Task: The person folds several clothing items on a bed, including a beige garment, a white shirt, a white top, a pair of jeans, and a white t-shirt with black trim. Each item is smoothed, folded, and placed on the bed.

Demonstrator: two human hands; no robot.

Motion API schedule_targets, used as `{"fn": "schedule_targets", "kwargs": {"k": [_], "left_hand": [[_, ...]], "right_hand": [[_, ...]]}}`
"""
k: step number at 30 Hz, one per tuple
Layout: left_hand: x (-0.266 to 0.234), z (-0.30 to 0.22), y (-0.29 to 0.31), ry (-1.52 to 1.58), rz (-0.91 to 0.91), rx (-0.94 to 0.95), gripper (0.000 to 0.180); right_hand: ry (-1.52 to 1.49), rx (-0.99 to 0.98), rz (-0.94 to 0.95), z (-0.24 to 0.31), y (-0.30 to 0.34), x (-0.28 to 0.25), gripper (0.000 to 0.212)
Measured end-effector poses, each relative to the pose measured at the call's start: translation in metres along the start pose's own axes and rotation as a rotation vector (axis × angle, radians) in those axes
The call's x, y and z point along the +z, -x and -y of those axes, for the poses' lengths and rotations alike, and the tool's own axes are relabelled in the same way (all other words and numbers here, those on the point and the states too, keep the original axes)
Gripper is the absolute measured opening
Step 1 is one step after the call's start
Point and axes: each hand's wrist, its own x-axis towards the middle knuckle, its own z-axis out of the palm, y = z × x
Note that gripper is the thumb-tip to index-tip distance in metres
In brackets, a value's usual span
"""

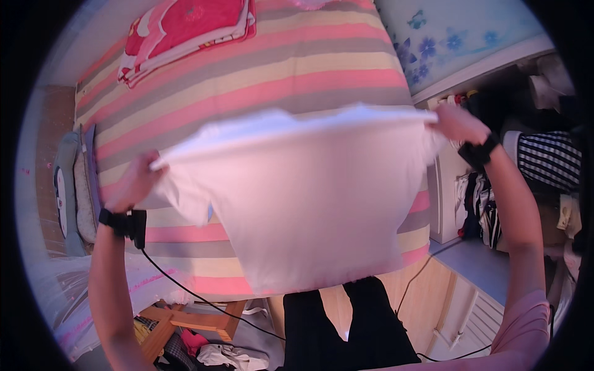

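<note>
White T-shirt (315,198) is in the air between both hands, spread wide over the near part of the bed with the striped sheet (278,83); can't tell if any of it touches the sheet. Left hand (131,182) has fingers closed, pinching the shirt's upper left corner; right hand (460,123) pinches the upper right corner, sitting further from the body than the left. Both hands are motion-blurred, so exact finger placement can't be told. Top edge pulled fairly straight between the grips, slanting up to the right; a short sleeve hangs below the left grip, bottom hem near the black trousers (346,328). Black wrist strap with a small box (124,226) on the left wrist, similar black wristband (479,151) on the right; black cable (204,300) runs from the left box toward the trousers. Folded red-and-pink blanket (198,25) at the bed's far left, grey plush toy (67,191) beside the bed's left edge. Lower left: orange-brown wooden frame (198,318) with loose clothes (229,355) next to it. Right: black-and-white patterned fabric item (547,157) among shelved stuff, flowered panel (433,43) beyond.
</note>
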Motion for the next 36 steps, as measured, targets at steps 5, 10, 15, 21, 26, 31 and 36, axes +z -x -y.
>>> {"fn": "schedule_targets", "kwargs": {"k": [5, 10, 15, 21, 26, 31, 36], "left_hand": [[-0.076, -0.036, 0.019, 0.523, -0.429, -0.025, 0.016], [-0.116, -0.043, 0.067, 0.415, -0.693, 0.156, 0.029], [-0.052, -0.018, 0.091, 0.292, -0.680, 0.496, 0.037], [0.124, 0.050, 0.089, 0.015, -0.500, 0.411, 0.018], [0.295, 0.105, 0.111, 0.073, -0.194, 0.052, 0.012], [0.364, 0.141, 0.164, -0.056, -0.112, 0.052, 0.012], [0.365, 0.101, 0.190, -0.256, -0.119, -0.163, 0.016]], "right_hand": [[-0.038, 0.152, -0.881, -0.010, 0.008, -0.085, 0.030], [-0.273, 0.097, -1.250, -0.011, 0.067, -0.098, 0.026], [-0.420, -0.260, -1.365, -0.013, 0.104, -0.003, 0.024], [-0.456, -0.132, -1.006, 0.013, 0.107, 0.209, 0.036], [-0.585, 0.003, -0.722, 0.046, 0.116, 0.367, 0.029], [-0.504, 0.136, -0.519, 0.055, 0.157, 0.424, 0.031], [-0.351, 0.281, -0.413, 0.080, 0.169, 0.403, 0.050]]}}
